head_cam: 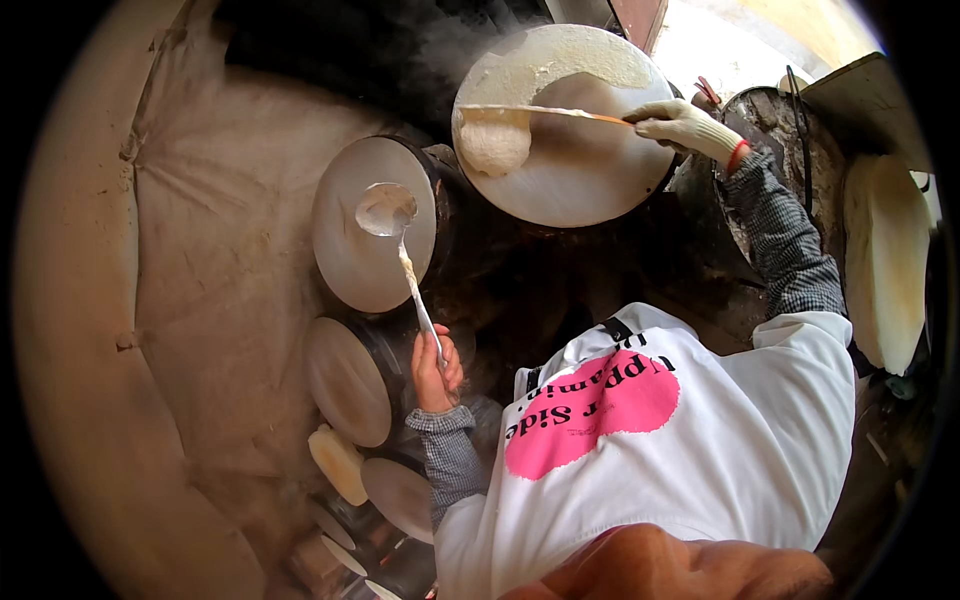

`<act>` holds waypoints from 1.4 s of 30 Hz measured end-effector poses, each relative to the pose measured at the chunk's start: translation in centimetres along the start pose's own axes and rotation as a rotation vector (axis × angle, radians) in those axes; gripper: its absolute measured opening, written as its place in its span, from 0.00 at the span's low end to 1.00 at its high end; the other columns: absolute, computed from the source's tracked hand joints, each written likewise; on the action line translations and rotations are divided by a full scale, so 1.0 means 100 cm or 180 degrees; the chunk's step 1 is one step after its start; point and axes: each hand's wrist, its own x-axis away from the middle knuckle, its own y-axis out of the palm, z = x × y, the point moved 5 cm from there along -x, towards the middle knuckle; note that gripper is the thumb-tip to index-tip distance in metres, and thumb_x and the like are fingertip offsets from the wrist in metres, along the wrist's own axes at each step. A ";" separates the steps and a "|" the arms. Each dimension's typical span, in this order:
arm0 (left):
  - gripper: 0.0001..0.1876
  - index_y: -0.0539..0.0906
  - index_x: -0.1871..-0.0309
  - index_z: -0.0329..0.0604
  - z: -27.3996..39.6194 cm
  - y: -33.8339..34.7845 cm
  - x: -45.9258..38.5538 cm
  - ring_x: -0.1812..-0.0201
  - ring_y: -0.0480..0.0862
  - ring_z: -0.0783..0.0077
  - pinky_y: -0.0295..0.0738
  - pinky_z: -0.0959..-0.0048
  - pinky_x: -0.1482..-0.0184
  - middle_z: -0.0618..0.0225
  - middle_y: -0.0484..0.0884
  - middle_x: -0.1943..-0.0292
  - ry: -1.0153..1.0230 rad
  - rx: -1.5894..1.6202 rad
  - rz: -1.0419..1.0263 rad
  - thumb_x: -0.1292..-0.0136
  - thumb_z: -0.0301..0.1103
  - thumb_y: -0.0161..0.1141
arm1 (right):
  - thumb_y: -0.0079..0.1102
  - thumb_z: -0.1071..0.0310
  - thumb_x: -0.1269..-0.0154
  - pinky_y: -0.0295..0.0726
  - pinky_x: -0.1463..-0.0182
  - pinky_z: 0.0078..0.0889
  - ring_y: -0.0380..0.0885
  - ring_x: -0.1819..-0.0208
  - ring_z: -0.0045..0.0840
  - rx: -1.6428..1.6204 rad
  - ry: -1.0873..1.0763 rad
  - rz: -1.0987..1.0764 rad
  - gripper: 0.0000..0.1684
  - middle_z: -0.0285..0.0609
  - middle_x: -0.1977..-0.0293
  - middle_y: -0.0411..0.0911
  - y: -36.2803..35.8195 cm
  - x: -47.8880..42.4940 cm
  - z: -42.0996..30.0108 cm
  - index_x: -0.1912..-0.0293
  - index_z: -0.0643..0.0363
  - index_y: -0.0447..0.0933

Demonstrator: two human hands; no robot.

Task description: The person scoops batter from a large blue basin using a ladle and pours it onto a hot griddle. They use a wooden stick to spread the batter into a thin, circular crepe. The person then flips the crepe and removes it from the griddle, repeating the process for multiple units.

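Note:
My left hand [435,369], bare, grips the handle of a metal ladle [411,277]. The ladle's bowl, coated with pale batter, hangs over a round griddle plate [339,259]. In my right hand [684,127], which wears a knitted glove, is a long thin spreading stick [551,111] smeared with batter. This stick lies across a larger round griddle [592,195] ahead of me. Batter [499,142] covers that griddle's left side and curves along its far edge as a thin, rough layer. The griddle's middle and near part show bare surface.
More round griddles [349,382] [401,495] line my left side, with a folded pale flatbread [337,463] between them. At right stand a batter-crusted drum [817,142] and a large folded flatbread [889,262]. Steam [450,45] rises behind the large griddle. A stained sheet [225,262] lies at left.

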 end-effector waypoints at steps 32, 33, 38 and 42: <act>0.13 0.70 0.49 0.38 -0.013 -0.063 0.019 0.85 0.62 0.87 0.56 0.86 0.89 0.73 0.69 0.73 -0.0276 -0.0116 -0.0351 0.22 0.39 0.43 | 0.60 0.61 0.30 0.70 0.80 0.15 0.74 0.80 0.12 -0.2178 0.0226 -0.0013 0.12 0.32 0.73 0.76 0.212 0.097 0.009 0.55 0.56 0.71; 0.13 0.71 0.49 0.39 -0.011 -0.070 0.021 0.85 0.61 0.87 0.55 0.86 0.89 0.73 0.69 0.73 -0.0250 -0.0156 -0.0373 0.22 0.40 0.44 | 0.60 0.59 0.30 0.71 0.79 0.14 0.76 0.77 0.11 -0.2429 0.0104 -0.0063 0.15 0.31 0.71 0.76 0.237 0.084 -0.009 0.51 0.56 0.71; 0.12 0.70 0.49 0.39 -0.007 -0.111 0.035 0.85 0.63 0.86 0.57 0.86 0.88 0.73 0.69 0.73 -0.0172 -0.0220 -0.0551 0.22 0.39 0.43 | 0.59 0.58 0.30 0.66 0.80 0.13 0.69 0.78 0.10 -0.3394 0.0305 0.0684 0.18 0.31 0.73 0.71 0.320 0.056 -0.001 0.48 0.59 0.71; 0.12 0.70 0.49 0.39 -0.003 -0.153 0.051 0.85 0.63 0.86 0.57 0.85 0.88 0.73 0.69 0.73 -0.0178 -0.0330 -0.0434 0.22 0.39 0.44 | 0.57 0.60 0.29 0.63 0.82 0.13 0.67 0.80 0.10 -0.3304 0.0654 0.1381 0.21 0.30 0.74 0.70 0.336 0.104 0.026 0.43 0.59 0.69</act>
